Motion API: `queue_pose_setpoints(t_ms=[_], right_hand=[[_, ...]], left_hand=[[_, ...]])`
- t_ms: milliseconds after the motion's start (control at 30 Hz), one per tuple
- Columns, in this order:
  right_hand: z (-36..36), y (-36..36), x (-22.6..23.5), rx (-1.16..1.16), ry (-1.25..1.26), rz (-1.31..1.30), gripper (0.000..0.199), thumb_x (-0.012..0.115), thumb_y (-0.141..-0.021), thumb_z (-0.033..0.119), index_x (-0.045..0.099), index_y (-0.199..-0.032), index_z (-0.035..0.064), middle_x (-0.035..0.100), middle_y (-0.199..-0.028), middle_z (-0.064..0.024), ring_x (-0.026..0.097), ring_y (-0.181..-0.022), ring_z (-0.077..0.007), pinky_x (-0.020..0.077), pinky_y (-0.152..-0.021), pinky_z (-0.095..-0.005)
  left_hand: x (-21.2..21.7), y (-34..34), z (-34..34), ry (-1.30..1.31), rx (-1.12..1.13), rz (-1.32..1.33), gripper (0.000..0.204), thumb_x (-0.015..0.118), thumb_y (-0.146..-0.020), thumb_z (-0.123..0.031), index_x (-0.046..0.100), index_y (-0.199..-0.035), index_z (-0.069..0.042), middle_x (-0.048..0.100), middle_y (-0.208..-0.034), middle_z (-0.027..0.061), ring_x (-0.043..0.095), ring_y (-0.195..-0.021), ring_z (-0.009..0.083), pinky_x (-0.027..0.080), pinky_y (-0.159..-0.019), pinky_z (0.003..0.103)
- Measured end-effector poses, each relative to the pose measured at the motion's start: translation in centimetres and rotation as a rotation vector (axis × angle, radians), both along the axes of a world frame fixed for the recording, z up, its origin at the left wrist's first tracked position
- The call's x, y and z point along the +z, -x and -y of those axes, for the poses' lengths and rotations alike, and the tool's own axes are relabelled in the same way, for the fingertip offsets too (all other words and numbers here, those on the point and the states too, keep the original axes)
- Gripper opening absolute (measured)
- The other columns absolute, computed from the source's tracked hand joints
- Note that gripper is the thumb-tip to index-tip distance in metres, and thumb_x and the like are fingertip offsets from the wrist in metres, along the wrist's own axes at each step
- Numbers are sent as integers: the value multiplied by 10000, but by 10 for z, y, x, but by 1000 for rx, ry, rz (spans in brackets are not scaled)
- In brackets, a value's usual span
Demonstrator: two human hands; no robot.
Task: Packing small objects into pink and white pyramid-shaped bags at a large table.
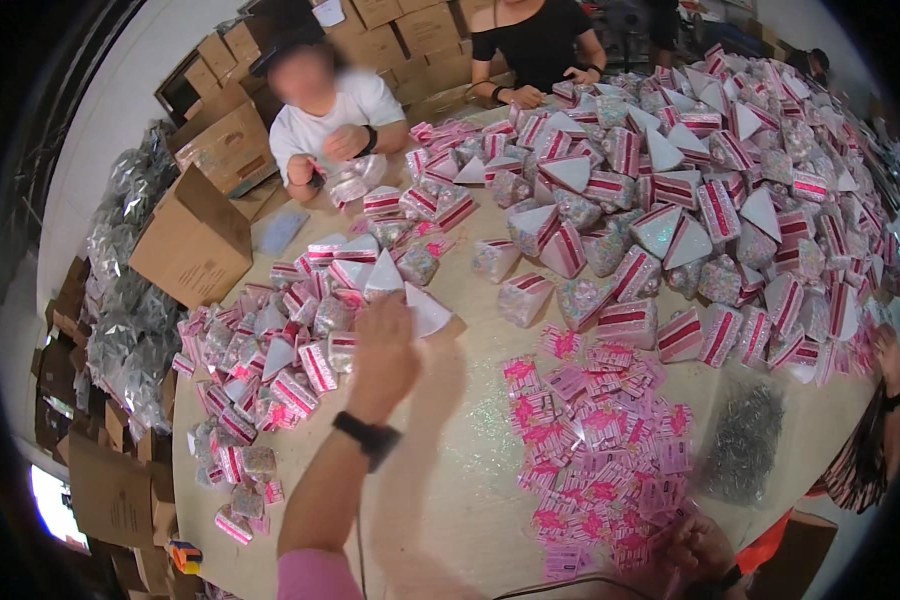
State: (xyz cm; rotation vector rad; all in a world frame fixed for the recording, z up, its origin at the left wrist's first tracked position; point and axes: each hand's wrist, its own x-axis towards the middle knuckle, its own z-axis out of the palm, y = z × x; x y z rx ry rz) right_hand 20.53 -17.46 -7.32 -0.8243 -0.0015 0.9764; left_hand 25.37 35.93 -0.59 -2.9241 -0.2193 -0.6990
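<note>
My left hand point(386, 345), smeared by motion, reaches over the table's left half. Its fingers meet the edge of a pile of wedge-shaped, cake-slice-like pieces point(317, 366) with white faces and deep-pink stripes. A white-topped wedge point(427, 312) lies right beside the fingers; whether I touch it cannot be made out. Low at the right, in shadow, my right hand point(700, 546) has curled fingers at the edge of a spread of small pink printed cards point(600, 450). What it holds, if anything, is hidden.
A large heap of wedges point(670, 190) covers the back right. Beside the cards lies a clear bag of dark thin pieces point(744, 440). Two people sit across the table; another person's hand point(885, 352) shows at right. An open carton point(192, 240) stands left, near a tape measure point(184, 557).
</note>
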Motion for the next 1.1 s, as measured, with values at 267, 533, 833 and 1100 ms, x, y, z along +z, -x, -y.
queue_pose_setpoints(t_ms=[267, 533, 833, 1100], right_hand=[[4, 10, -5, -8, 44, 23, 287, 607, -873, 364, 534, -947, 97, 402, -504, 32, 405, -449, -120, 417, -507, -305], [16, 1, -35, 112, -298, -94, 207, 592, -885, 205, 575, -944, 8, 511, -630, -62, 480, -548, -143, 400, -542, -302], [17, 3, -6, 41, 74, -191, 241, 646, -841, 261, 535, -966, 88, 458, -565, -21, 465, -508, -195, 450, -498, -344], [6, 4, 6, 10, -41, -265, 253, 652, -835, 253, 527, -964, 74, 474, -585, -43, 497, -536, -204, 446, -378, -334]], left_hand=[[-48, -67, 56, 163, 50, -69, 447, 519, -844, -246, 464, -1239, -43, 415, -1331, 164, 330, -1284, 335, 288, -1020, 541], [-33, -28, -43, -91, 206, -209, 404, 516, -839, -204, 498, -1199, -20, 434, -1335, 157, 346, -1279, 323, 308, -1013, 547], [-58, -99, -7, 684, -127, 84, 571, 573, -867, -323, 395, -1309, -9, 405, -1320, 254, 396, -1224, 401, 334, -1025, 430], [-59, -175, 16, 836, -103, 2, 697, 648, -786, -365, 375, -1330, -24, 397, -1286, 251, 456, -1134, 354, 387, -960, 385]])
